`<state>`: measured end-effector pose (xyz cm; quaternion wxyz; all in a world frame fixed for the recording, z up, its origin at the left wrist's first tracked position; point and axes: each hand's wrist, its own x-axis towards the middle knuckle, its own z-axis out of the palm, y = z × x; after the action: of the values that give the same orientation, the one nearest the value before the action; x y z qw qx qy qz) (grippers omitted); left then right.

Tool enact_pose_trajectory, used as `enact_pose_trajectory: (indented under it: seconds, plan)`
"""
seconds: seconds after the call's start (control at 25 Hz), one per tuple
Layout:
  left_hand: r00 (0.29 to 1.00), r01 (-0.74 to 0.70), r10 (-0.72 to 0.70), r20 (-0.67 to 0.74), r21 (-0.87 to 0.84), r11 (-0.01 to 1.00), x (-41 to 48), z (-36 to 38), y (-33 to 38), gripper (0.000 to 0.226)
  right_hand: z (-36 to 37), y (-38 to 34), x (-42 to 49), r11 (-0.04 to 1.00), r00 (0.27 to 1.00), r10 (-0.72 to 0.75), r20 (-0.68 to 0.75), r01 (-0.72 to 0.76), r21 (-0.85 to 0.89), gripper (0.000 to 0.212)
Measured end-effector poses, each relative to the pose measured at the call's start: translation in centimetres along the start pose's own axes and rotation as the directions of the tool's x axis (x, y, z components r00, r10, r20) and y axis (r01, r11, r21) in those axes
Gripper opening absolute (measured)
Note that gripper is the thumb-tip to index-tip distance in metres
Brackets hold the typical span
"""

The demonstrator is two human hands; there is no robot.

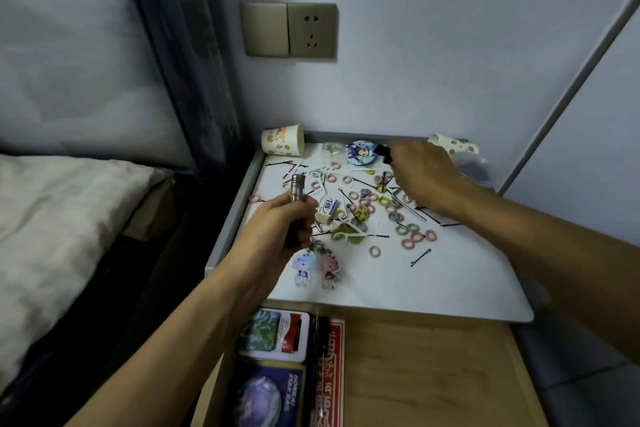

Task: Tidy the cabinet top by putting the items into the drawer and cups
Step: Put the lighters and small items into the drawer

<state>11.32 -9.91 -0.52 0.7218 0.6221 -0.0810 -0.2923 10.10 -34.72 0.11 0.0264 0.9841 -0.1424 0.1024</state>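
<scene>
Clutter of hair ties, bobby pins across cabinet top; paper cups at back corners. Left hand gripping silver torch; right hand pinching black object.

Both my forearms bare from frame edge to wrist. My left hand bare; my right hand bare likewise. Forearms slender, wrists narrow.
</scene>
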Motion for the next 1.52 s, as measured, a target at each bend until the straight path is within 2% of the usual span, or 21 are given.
enact_pose_trajectory:
  seconds: [0.04, 0.08, 0.16, 0.24, 0.32, 0.4, 0.52, 0.8, 0.88, 1.0, 1.16, 1.2, 1.36, 1.52]
  plan:
    - [1.000, 0.018, -0.017, 0.023, -0.030, 0.999, -0.9, 0.3, -0.2, 0.008, -1.3, -0.9, -1.6, 0.985, 1.000, -0.010, -0.002, 0.010, 0.174, 0.018]
    - [0.999, 0.034, -0.032, 0.044, -0.047, 0.998, -1.8, 0.6, -0.5, 0.007, -2.5, -1.9, -3.7, 0.919, 0.999, -0.002, 0.041, -0.015, 0.395, 0.016]
    - [0.995, 0.063, -0.058, 0.080, -0.059, 0.996, -3.9, 1.3, -1.3, 0.012, -4.4, -4.0, -8.9, 0.630, 0.984, 0.001, 0.180, -0.140, 0.764, 0.014]
    - [0.990, 0.084, -0.079, 0.113, -0.046, 0.995, -5.3, 1.7, -2.4, 0.023, -4.9, -5.6, -13.6, 0.373, 0.955, -0.018, 0.296, -0.268, 0.888, 0.007]
    - [0.985, 0.096, -0.095, 0.144, 0.003, 0.995, -6.4, 2.0, -3.7, 0.024, -4.2, -6.5, -16.5, 0.244, 0.930, -0.041, 0.364, -0.344, 0.907, 0.011]
    - [0.982, 0.093, -0.103, 0.159, 0.070, 0.993, -7.4, 2.2, -4.9, 0.017, -3.0, -7.1, -18.2, 0.219, 0.915, -0.061, 0.399, -0.378, 0.900, 0.012]
    - [0.983, 0.084, -0.100, 0.155, 0.106, 0.991, -8.2, 2.6, -5.9, 0.020, -1.7, -7.8, -18.9, 0.249, 0.910, -0.076, 0.408, -0.379, 0.891, 0.012]
    - [0.995, 0.095, -0.094, 0.019, -0.033, 0.995, -7.2, 2.5, -6.5, 0.025, 0.0, -8.8, -18.5, 0.425, 0.932, 0.043, 0.360, -0.343, 0.837, 0.014]
    - [0.994, 0.103, -0.104, -0.032, -0.026, 0.994, -6.9, 2.1, -6.6, 0.024, 0.0, -8.8, -18.0, 0.357, 0.905, 0.073, 0.420, -0.417, 0.836, 0.020]
    - [0.986, 0.158, -0.160, -0.049, -0.041, 0.987, -6.9, 2.0, -6.5, 0.022, 0.1, -8.7, -17.7, 0.101, 0.848, 0.100, 0.520, -0.528, 0.843, 0.026]
    - [0.976, 0.217, -0.217, 0.005, -0.058, 0.974, -7.2, 2.0, -6.8, 0.027, 0.5, -8.8, -18.1, -0.150, 0.854, -0.003, 0.520, -0.515, 0.844, 0.019]
    - [0.972, 0.234, -0.232, 0.028, -0.080, 0.969, -7.3, 2.0, -6.9, 0.029, 0.6, -8.7, -18.2, -0.156, 0.852, -0.008, 0.523, -0.518, 0.841, 0.018]
    - [0.956, 0.284, -0.277, 0.094, -0.066, 0.957, -7.7, 2.1, -7.1, 0.030, 0.5, -8.1, -18.4, 0.021, 0.836, 0.061, 0.546, -0.548, 0.836, 0.019]
    - [0.946, 0.282, -0.278, 0.170, 0.000, 0.960, -7.7, 2.0, -7.1, 0.025, 0.7, -7.9, -18.6, -0.001, 0.849, 0.015, 0.528, -0.528, 0.849, 0.020]
